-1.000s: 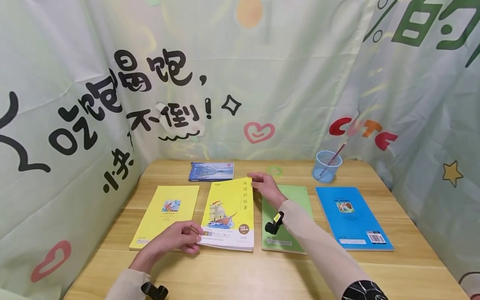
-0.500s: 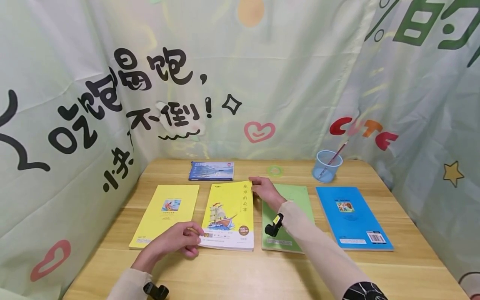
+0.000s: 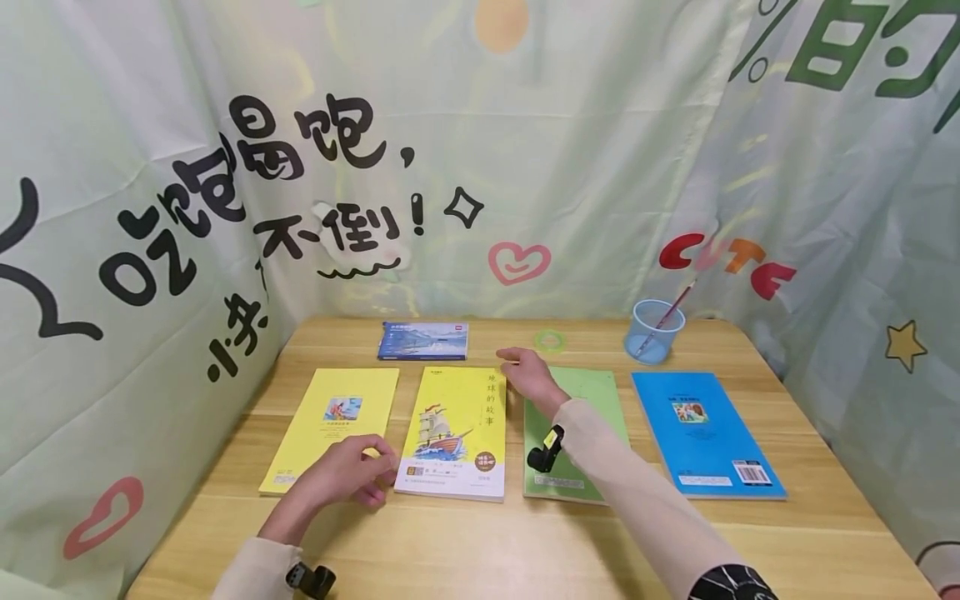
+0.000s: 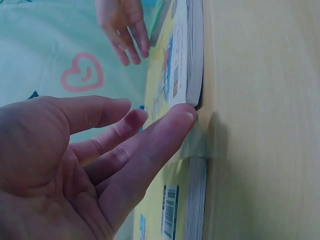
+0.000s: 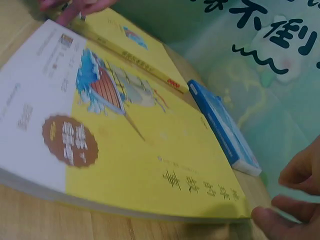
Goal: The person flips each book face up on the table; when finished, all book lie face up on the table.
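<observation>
Yellow ship book lying lengthwise toward table's far edge; left hand touching near-left corner, right hand nearing far-right corner, both loosely open, gripping nothing.

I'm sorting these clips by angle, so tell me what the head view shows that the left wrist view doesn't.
Only the head view shows the whole table, the green book, the blue book, the small blue book and the clear cup with a pencil in it.

Only the left wrist view shows the left hand with a fingertip against the ship book's page edge.

Both show that book, both hands and the plain yellow book beside it.
</observation>
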